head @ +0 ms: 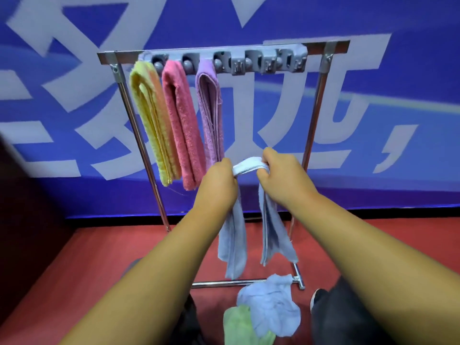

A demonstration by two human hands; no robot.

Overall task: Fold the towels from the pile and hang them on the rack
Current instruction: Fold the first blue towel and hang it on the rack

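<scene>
A pale blue towel (249, 165) is stretched between the two hands, in front of the lower half of the rack (315, 125). The left hand (219, 181) grips one side of its bunched middle with the fingers curled round the cloth, and the right hand (283, 175) clenches the other side, thumb and fingers closed over the top. The short span between the fists is gathered into a thick band. From each fist a folded length hangs straight down, the two ends apart from each other and stopping above the rack's bottom bar. The cloth looks soft and layered, its lower edges uneven.

Across the top of the rack runs a grey holder strip (249, 62) with a row of slots. The three slots at the left each hold a folded towel hanging lengthwise: a yellow towel (149, 120), which may have an orange layer behind it though blur makes that unsure, then a pink towel (181, 125), then a purple towel (211, 113). The slots to the right hold nothing.

On the red floor (99, 257), just in front of the rack's base, lies the pile: a crumpled blue towel (271, 307) resting partly over a green towel (239, 324).
</scene>
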